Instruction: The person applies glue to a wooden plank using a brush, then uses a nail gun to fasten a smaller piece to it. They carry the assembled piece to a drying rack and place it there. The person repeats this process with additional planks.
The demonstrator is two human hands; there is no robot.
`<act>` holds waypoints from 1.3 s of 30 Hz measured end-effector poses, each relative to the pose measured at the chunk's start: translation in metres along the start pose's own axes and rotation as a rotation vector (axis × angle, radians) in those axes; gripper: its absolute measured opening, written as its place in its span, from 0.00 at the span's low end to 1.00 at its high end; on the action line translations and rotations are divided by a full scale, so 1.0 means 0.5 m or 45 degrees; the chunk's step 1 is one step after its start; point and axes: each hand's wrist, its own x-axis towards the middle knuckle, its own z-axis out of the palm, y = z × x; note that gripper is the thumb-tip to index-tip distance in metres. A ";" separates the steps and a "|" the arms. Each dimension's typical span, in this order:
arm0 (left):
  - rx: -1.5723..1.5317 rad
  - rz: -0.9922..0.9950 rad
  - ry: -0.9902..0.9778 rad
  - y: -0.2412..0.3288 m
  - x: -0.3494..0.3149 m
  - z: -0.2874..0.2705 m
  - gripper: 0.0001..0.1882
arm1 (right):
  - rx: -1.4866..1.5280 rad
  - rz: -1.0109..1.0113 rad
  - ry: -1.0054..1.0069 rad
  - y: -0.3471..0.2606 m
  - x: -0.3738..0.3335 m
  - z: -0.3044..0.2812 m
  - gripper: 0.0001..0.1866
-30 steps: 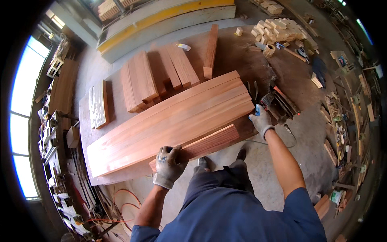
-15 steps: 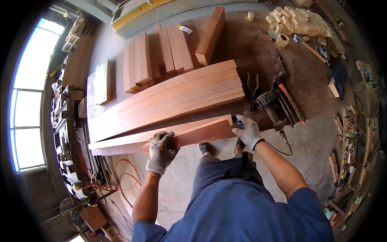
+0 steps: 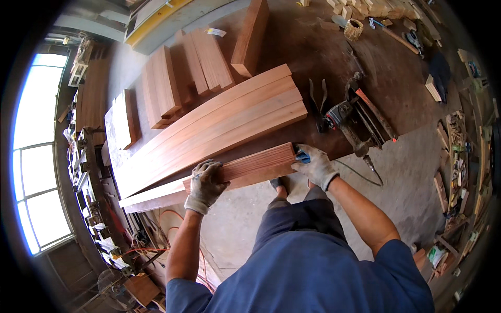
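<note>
A short reddish-brown wooden board with fine lengthwise stripes (image 3: 258, 163) is held at the lower centre of the frame, over the near edge of the broad brown bench (image 3: 402, 104). Its left part is grasped by the left hand in a pale grey work glove (image 3: 206, 181), the fingers being bent over the top and the thumb laid across the near face. Its right end is met by the similarly gloved right hand (image 3: 315, 164); the fingers are curled there, but whether they are clenched on the wood cannot be told. A long, pale-edged wooden board (image 3: 151, 195) is seen behind and to the left, partly covered by the striped one.

The striped board can be judged stiff, solid and moderately heavy, unlikely to bend or to slip in dry gloves; its corners could be dented if knocked. It is best taken near both ends, with the weight shared and the thumbs kept along the near face.

As for containers, a small straw-coloured cylindrical pot (image 3: 352, 32) is placed at the upper right, and its contents cannot be made out. At the lower right, a rounded white-and-green object (image 3: 436, 254), possibly a tub, is seen too indistinctly for any contents to be named.
</note>
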 end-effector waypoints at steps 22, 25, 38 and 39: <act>0.034 0.201 -0.163 0.288 0.179 0.091 0.48 | -1.228 0.135 0.471 -0.011 0.016 -0.246 0.44; 0.021 0.197 -0.174 0.296 0.185 0.120 0.42 | -1.268 0.342 0.320 0.037 0.033 -0.253 0.50; -0.022 0.290 0.055 0.283 0.188 0.158 0.25 | -0.732 0.088 0.309 0.006 -0.007 -0.301 0.41; -0.024 0.283 0.055 0.284 0.187 0.159 0.25 | -0.545 -0.015 0.321 -0.015 -0.020 -0.315 0.39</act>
